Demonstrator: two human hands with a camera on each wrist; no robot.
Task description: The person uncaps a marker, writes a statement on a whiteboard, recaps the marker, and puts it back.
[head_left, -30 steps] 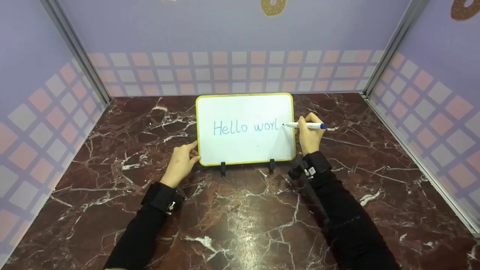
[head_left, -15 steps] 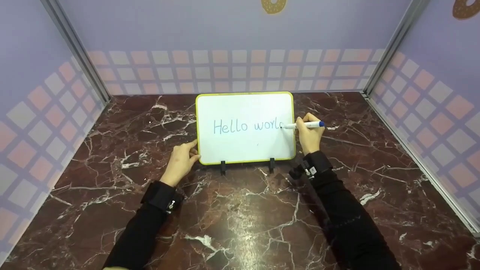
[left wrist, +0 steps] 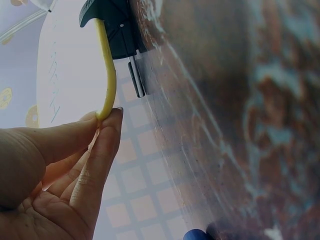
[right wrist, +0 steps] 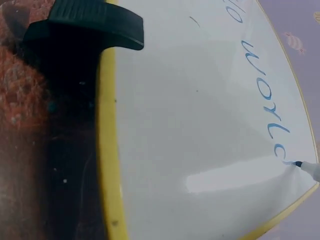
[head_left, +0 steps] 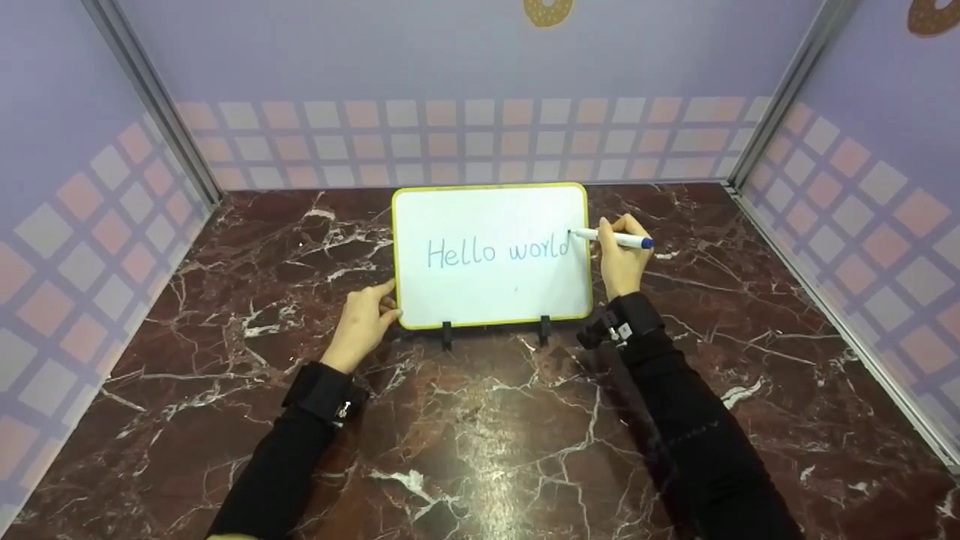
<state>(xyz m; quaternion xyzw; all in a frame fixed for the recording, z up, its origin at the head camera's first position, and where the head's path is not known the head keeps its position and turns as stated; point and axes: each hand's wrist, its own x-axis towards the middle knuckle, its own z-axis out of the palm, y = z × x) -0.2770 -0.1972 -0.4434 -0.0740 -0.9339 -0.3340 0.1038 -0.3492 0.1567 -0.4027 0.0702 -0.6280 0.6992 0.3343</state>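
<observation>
A small whiteboard (head_left: 480, 296) with a yellow rim stands tilted back on black clip feet (head_left: 545, 330). Blue handwriting (head_left: 461, 253) across it reads "Hello world", its last letter running up to the pen tip. My right hand (head_left: 624, 259) grips a white whiteboard marker (head_left: 611, 238) with a blue end, pinched between thumb and fingers. In the right wrist view the marker's dark tip (right wrist: 298, 164) is at the last letter; the hand itself is out of that view. My left hand (head_left: 360, 322) pinches the board's lower left corner, thumb in front and fingers behind, as the left wrist view (left wrist: 75, 170) shows.
The dark red marbled tabletop (head_left: 480, 450) spreads around the board. Behind it rises a lilac wall (head_left: 480, 67) with pink and white squares, and side walls flank the table. A round blue object (left wrist: 196, 235) peeks in at the bottom of the left wrist view.
My right hand has moved the marker tip slightly left and down, then up and right. A final "d" has appeared after "worl". The left hand stays on the corner.
</observation>
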